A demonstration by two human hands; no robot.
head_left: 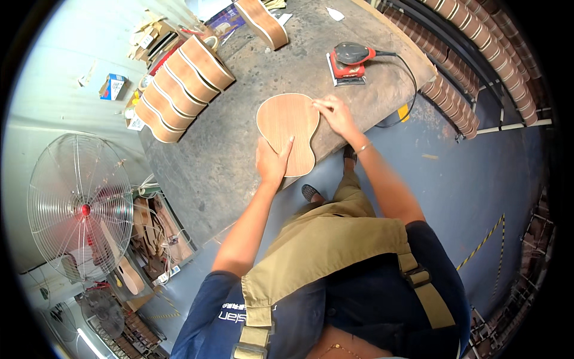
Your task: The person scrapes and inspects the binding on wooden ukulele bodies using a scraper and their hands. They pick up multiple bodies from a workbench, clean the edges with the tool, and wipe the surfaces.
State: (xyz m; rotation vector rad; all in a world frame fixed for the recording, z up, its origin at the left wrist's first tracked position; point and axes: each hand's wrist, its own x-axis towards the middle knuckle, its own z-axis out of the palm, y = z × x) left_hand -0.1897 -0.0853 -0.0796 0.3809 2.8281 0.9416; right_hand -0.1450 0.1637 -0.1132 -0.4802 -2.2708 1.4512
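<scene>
At the table's [206, 173] near edge, the left hand [274, 160] clasps a waisted, grained wooden body [287, 122]; the right hand's [338, 115] fingertips touch it, grip unclear.

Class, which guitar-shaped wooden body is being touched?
The nearest body, broad face showing: left hand and right hand touch it, but neither the row at left nor the lone far body.

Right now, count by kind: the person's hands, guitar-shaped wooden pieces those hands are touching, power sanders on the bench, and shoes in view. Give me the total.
Hands: 2 (left hand, right hand)
Guitar-shaped wooden piece: 1
Power sander: 1
Shoes: 2
Total: 6
</scene>
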